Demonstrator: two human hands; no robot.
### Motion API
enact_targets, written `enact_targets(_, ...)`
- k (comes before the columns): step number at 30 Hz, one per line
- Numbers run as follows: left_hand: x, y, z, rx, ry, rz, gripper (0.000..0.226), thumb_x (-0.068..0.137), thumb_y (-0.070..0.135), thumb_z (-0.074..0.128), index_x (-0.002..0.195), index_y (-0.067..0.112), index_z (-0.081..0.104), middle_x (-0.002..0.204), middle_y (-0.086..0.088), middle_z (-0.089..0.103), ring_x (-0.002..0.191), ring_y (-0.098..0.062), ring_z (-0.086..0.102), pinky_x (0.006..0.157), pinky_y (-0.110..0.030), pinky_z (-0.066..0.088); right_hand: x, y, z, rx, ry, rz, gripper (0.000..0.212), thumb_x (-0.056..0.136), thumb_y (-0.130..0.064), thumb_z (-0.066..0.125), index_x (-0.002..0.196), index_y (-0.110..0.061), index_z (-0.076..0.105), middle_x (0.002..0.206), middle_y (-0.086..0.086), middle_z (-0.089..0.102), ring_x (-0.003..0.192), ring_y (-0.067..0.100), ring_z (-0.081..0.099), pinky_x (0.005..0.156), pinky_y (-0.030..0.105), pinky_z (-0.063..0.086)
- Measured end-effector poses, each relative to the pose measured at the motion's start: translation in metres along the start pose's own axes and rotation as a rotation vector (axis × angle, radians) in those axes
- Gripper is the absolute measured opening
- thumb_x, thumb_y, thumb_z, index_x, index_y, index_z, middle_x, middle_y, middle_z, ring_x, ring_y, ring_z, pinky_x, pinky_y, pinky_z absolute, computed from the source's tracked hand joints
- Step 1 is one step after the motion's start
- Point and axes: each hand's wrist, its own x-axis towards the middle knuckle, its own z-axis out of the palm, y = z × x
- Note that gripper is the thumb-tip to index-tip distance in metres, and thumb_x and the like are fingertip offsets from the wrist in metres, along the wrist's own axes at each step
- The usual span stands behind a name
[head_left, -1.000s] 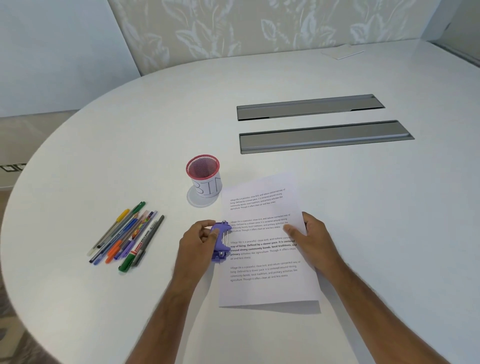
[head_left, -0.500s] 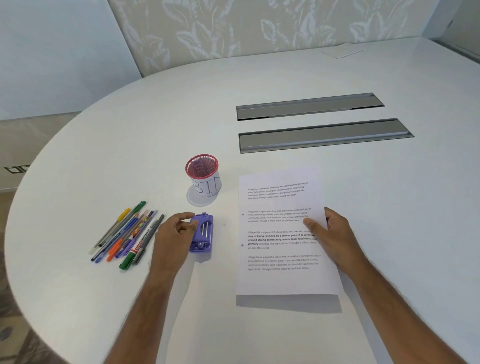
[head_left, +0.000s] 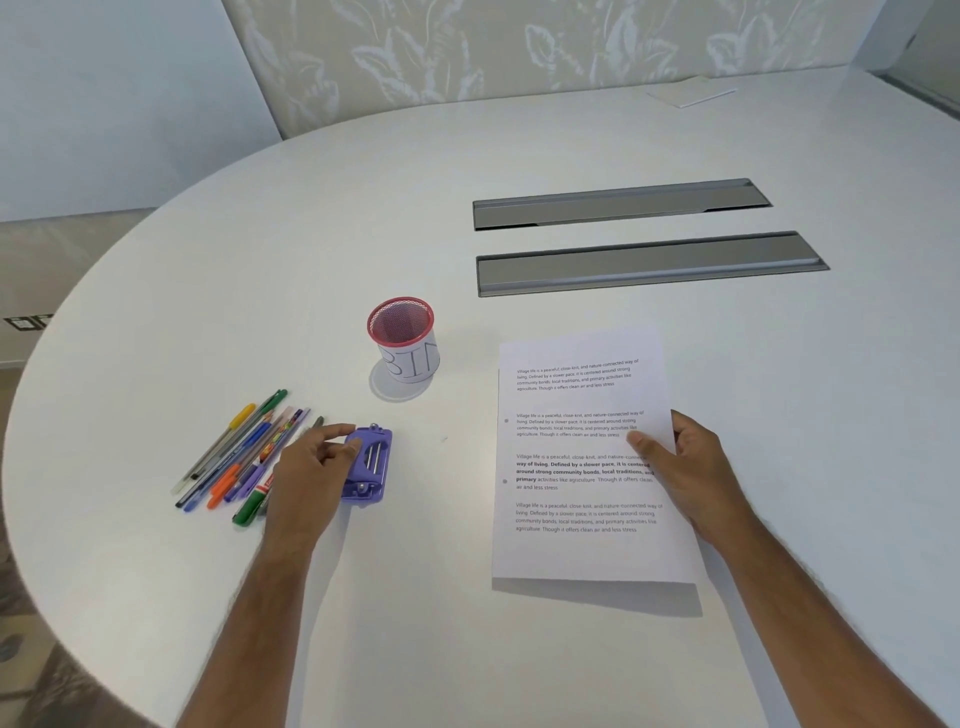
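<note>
A printed sheet of paper (head_left: 576, 551) lies at the right, with two small punched holes along its left edge. Its near edge is raised off the white table (head_left: 208, 270) and casts a shadow. My right hand (head_left: 691, 467) pinches the sheet's right edge, thumb on top and fingers underneath. A purple hole punch (head_left: 371, 467) rests on the table to the left of the sheet, well apart from it. My left hand (head_left: 306, 478) holds the punch's left side, thumb on its top and index finger curled at its far corner.
Several coloured pens and markers (head_left: 234, 457) lie in a bunch just left of my left hand. A red mesh cup (head_left: 402, 338) labelled BIN stands behind the punch. Two grey cable slots (head_left: 623, 202) (head_left: 649, 262) run across the far table. A white pad (head_left: 691, 91) lies at the back.
My left hand took the punch off the sheet's left edge and set it down beside the pens. My right hand slid the sheet to the right, showing two holes.
</note>
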Motion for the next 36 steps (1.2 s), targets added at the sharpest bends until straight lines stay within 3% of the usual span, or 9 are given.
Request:
enact_targets(7,0.0,-0.001,0.0,0.023,-0.007,0.005,0.022,0.099,0.02,0.07,0.121,0.016,0.071,0.094,0.0,0.074,0.084,-0.02,0.073,0.049,-0.011,0.05,0.0,-0.001,0.0,-0.014,-0.014,-0.004,0.018,0.096,-0.028,0.074,0.113,-0.032,0.075,0.112,-0.008,0.082,0.101,0.015,0.08,0.08,0.028,0.065)
enact_targets(10,-0.007,0.009,0.002,0.131,0.072,0.038,0.023,0.098,0.019,0.07,0.12,0.017,0.07,0.109,-0.002,0.069,0.1,-0.027,0.067,0.067,-0.023,0.053,-0.001,-0.005,0.002,0.016,-0.029,-0.017,0.019,0.097,-0.025,0.073,0.114,-0.031,0.076,0.114,-0.007,0.082,0.103,0.016,0.079,0.079,0.025,0.064)
enact_targets(13,-0.019,0.025,0.007,0.294,0.243,0.286,0.02,0.095,0.016,0.07,0.114,0.023,0.072,0.114,0.0,0.067,0.109,-0.019,0.061,0.09,-0.032,0.05,-0.003,-0.013,0.006,0.049,-0.051,-0.039,0.021,0.098,-0.024,0.073,0.118,-0.03,0.075,0.118,-0.006,0.081,0.108,0.017,0.078,0.086,0.029,0.064)
enact_targets(15,-0.028,0.044,0.018,0.028,0.129,0.229,0.016,0.097,0.02,0.068,0.11,0.03,0.07,0.106,0.001,0.068,0.088,-0.007,0.065,0.067,-0.016,0.052,-0.005,-0.02,0.011,0.093,-0.086,-0.058,0.023,0.099,-0.026,0.073,0.122,-0.029,0.074,0.122,-0.004,0.079,0.112,0.019,0.077,0.089,0.03,0.063)
enact_targets(17,-0.037,0.067,0.036,-0.289,-0.031,0.024,0.016,0.1,0.027,0.068,0.116,0.031,0.067,0.105,0.001,0.072,0.083,-0.014,0.07,0.057,-0.021,0.056,-0.008,-0.03,0.016,0.146,-0.133,-0.07,0.027,0.098,-0.027,0.073,0.125,-0.028,0.073,0.125,-0.001,0.078,0.115,0.021,0.076,0.09,0.03,0.062)
enact_targets(20,-0.048,0.095,0.06,-0.713,-0.336,-0.199,0.037,0.104,0.034,0.06,0.135,0.014,0.062,0.121,-0.005,0.076,0.106,-0.025,0.074,0.079,-0.033,0.06,-0.012,-0.045,0.024,0.237,-0.197,-0.073,0.031,0.098,-0.025,0.075,0.128,-0.024,0.071,0.128,0.004,0.077,0.116,0.025,0.075,0.09,0.032,0.062)
enact_targets(24,-0.064,0.114,0.07,-0.987,-0.647,-0.217,0.046,0.099,0.041,0.067,0.139,0.017,0.066,0.141,-0.009,0.068,0.128,-0.027,0.065,0.096,-0.041,0.059,-0.018,-0.063,0.028,0.297,-0.207,-0.076,0.033,0.095,-0.024,0.078,0.128,-0.021,0.071,0.127,0.009,0.077,0.113,0.03,0.076,0.09,0.04,0.064)
enact_targets(29,-0.073,0.135,0.077,-0.901,-0.529,-0.109,0.029,0.097,0.029,0.07,0.123,0.017,0.076,0.126,-0.013,0.075,0.114,-0.033,0.073,0.082,-0.039,0.062,-0.028,-0.084,0.021,0.323,-0.15,-0.092,0.032,0.091,-0.022,0.081,0.122,-0.02,0.073,0.122,0.009,0.079,0.107,0.03,0.078,0.083,0.036,0.065)
enact_targets(36,-0.082,0.179,0.078,-0.785,-0.372,0.205,0.023,0.105,0.032,0.062,0.122,0.025,0.075,0.114,-0.003,0.08,0.1,-0.021,0.078,0.076,-0.028,0.061,-0.033,-0.123,0.013,0.308,-0.1,-0.22,0.03,0.093,-0.02,0.073,0.122,-0.028,0.07,0.123,0.003,0.078,0.112,0.026,0.076,0.088,0.038,0.063)
